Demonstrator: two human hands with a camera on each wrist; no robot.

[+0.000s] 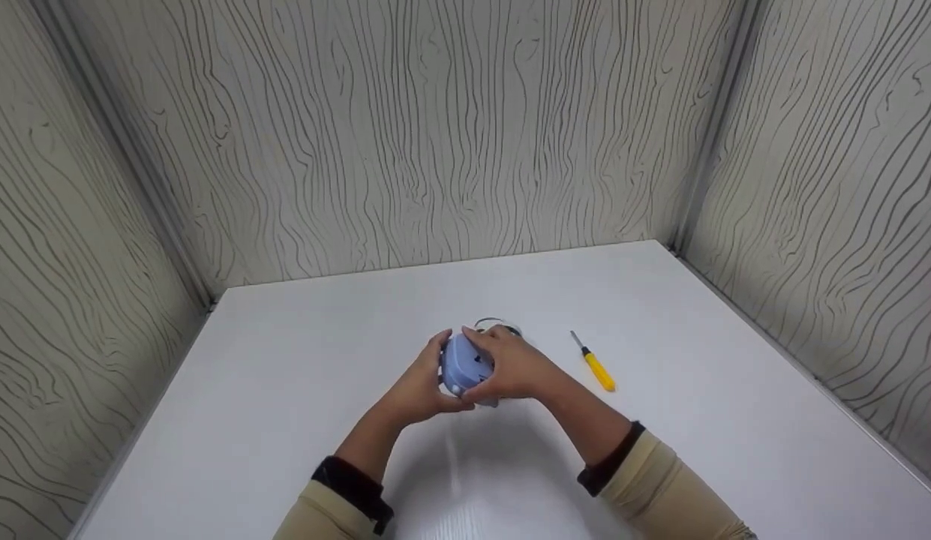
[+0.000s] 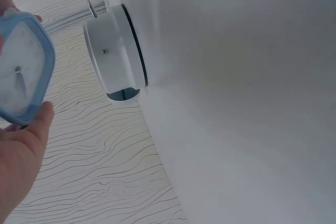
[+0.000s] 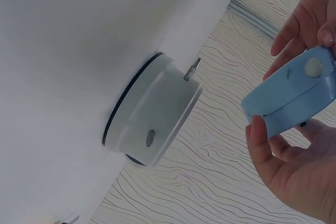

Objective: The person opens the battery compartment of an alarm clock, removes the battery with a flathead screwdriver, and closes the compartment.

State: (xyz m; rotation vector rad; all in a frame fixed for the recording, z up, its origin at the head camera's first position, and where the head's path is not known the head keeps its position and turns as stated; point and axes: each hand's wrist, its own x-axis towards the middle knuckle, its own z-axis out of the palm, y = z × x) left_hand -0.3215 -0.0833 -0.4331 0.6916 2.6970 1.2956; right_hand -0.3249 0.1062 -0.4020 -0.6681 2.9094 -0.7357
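Both hands hold a light blue alarm clock (image 1: 459, 367) between them, raised above the table. My left hand (image 1: 418, 384) grips its left side with thumb and fingers, while my right hand (image 1: 516, 366) grips the right side across the back. Its pale dial (image 2: 21, 72) with a clock hand shows in the left wrist view. A round white button (image 3: 313, 67) sits on its blue edge. Behind the right hand, largely covered in the head view, a white drum-shaped object (image 3: 157, 108) with short metal pegs rests on the table.
A screwdriver (image 1: 599, 371) with a yellow handle lies on the white table (image 1: 300, 360), right of the hands. Wood-patterned panels (image 1: 435, 150) stand at the back and on both sides.
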